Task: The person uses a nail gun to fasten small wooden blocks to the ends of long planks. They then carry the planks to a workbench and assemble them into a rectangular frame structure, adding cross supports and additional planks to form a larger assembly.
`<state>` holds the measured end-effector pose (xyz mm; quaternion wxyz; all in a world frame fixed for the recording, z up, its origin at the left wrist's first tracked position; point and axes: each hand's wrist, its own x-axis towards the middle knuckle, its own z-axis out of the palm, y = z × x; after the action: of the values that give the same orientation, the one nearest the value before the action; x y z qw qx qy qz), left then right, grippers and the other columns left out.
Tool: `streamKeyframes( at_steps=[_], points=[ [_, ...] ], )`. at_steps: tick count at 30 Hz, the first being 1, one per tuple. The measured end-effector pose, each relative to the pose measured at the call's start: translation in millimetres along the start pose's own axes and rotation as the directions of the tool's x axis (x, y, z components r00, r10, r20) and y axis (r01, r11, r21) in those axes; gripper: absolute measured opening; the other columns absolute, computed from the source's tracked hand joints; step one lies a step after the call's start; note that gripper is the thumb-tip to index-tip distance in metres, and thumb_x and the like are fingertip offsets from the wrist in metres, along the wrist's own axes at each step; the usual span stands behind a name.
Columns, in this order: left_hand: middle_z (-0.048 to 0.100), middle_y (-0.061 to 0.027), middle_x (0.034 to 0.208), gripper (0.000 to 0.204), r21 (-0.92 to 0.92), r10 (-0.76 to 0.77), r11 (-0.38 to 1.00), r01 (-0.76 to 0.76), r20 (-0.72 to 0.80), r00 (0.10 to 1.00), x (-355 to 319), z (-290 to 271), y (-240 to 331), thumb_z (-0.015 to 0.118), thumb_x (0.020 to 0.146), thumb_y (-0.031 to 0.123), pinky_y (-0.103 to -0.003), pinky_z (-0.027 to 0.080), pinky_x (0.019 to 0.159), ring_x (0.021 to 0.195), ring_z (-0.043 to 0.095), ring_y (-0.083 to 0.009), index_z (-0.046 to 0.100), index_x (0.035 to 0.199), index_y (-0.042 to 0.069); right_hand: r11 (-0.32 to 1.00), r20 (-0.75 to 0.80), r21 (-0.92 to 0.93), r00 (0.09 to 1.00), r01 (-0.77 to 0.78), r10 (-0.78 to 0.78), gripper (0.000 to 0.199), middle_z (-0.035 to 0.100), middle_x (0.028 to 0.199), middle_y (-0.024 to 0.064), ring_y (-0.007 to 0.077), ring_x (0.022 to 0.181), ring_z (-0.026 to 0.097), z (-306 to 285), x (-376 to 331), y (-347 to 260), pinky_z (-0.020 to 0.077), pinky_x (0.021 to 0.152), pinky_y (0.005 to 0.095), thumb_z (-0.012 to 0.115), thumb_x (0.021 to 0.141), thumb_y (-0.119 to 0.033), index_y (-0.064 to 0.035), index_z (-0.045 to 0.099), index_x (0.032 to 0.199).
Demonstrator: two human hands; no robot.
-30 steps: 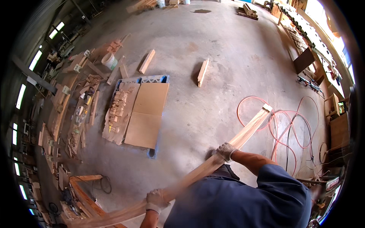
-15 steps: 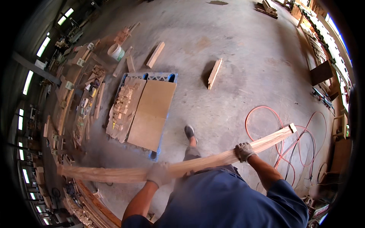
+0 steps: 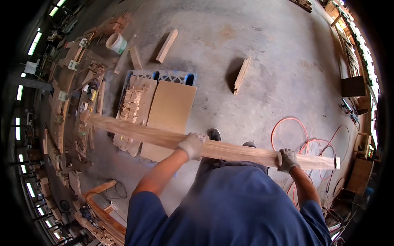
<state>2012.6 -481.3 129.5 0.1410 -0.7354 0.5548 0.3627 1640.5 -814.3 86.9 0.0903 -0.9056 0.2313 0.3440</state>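
Note:
I hold a long pale wooden plank (image 3: 230, 151) across my body, roughly level, its left end reaching over the workbench side and its right end over the hose. My left hand (image 3: 191, 145), in a light work glove, grips the plank near its middle. My right hand (image 3: 287, 159), also gloved, grips it close to the right end. Below the plank my blue shirt and one dark shoe (image 3: 214, 134) show.
A blue pallet (image 3: 172, 76) on the concrete floor carries a flat brown board (image 3: 169, 113) and several small wood offcuts (image 3: 130, 102). Loose planks (image 3: 241, 74) and a white bucket (image 3: 115, 42) lie beyond. An orange hose (image 3: 296, 135) coils at right. Cluttered benches line the left.
The plank has swung from a steep diagonal to nearly level and risen in view. My left hand moved up and right along with it; both hands keep their grip.

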Motion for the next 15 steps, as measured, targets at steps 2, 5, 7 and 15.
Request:
streamKeyframes(
  at_steps=[2,5,7,15],
  points=[
    [0.062,-0.0137,0.130,0.066,0.004,0.044,0.999,-0.044,-0.013,0.999,27,-25,-15,0.081,0.072,0.027,-0.040,0.045,0.104,0.123,0.059,-0.0278,0.054,0.129,0.008,0.998,0.007,0.039,0.999,-0.040,0.040,0.089,0.059,0.121,0.0154,0.0340,0.117,0.055,-19,-2,0,0.0440,0.102,0.0444,0.090,0.054,-0.037,-0.0087,0.053,0.130],
    [0.063,-0.0146,0.127,0.063,0.021,0.105,0.994,-0.104,-0.057,0.993,80,-31,-40,0.080,0.074,0.027,-0.042,0.045,0.104,0.124,0.058,-0.0297,0.054,0.128,0.008,0.993,0.003,0.089,0.997,-0.073,0.073,0.094,0.058,0.122,0.0163,0.0356,0.117,0.054,-39,5,6,0.0437,0.103,0.0447,0.091,0.053,-0.038,-0.0072,0.051,0.132],
    [0.062,-0.0147,0.128,0.061,0.073,0.119,0.990,-0.117,-0.025,0.993,115,-50,-52,0.078,0.075,0.024,-0.042,0.044,0.105,0.124,0.058,-0.0299,0.054,0.129,0.008,0.989,-0.015,0.123,0.997,-0.076,0.079,0.097,0.058,0.122,0.0171,0.0370,0.117,0.054,-52,13,15,0.0435,0.103,0.0452,0.091,0.052,-0.038,-0.0061,0.050,0.134],
    [0.062,-0.0154,0.131,0.058,0.128,0.129,0.984,-0.127,-0.009,0.992,245,-136,-103,0.075,0.078,0.026,-0.042,0.042,0.107,0.125,0.058,-0.0291,0.055,0.130,0.008,0.950,-0.040,0.251,0.978,-0.187,0.203,0.104,0.056,0.123,0.0197,0.0394,0.119,0.051,-60,53,152,0.0424,0.105,0.0477,0.097,0.048,-0.035,-0.0035,0.047,0.135]
  ],
)
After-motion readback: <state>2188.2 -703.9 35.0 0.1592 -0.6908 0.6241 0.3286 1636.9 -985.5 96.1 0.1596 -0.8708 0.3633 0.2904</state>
